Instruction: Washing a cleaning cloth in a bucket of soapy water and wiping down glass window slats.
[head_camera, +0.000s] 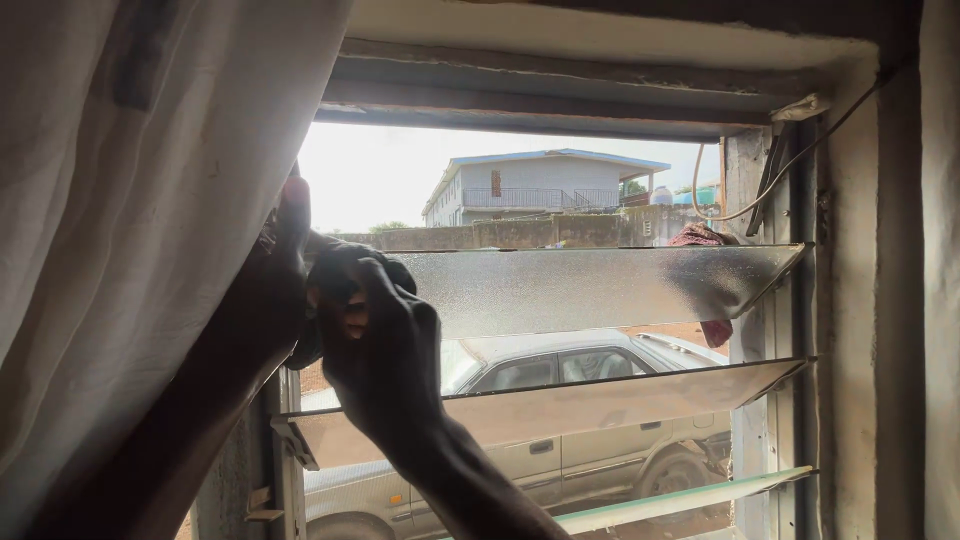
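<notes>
A louvre window has a frosted glass slat (600, 285) tilted open at the top. My right hand (375, 345) reaches up from the bottom centre, its fingers curled around the left end of that slat. My left hand (285, 265) is raised just left of it, against the edge of the white curtain (130, 230), with one finger pointing up. Both hands are dark against the daylight. What the left hand grips is hidden, and something dark sits between the two hands.
Two more glass slats, a middle one (560, 405) and a lower one (680, 497), sit tilted below. The metal slat holder (800, 300) runs down the right side by the wall. Outside are a parked pale car (560, 440), a wall and a grey building (545, 185).
</notes>
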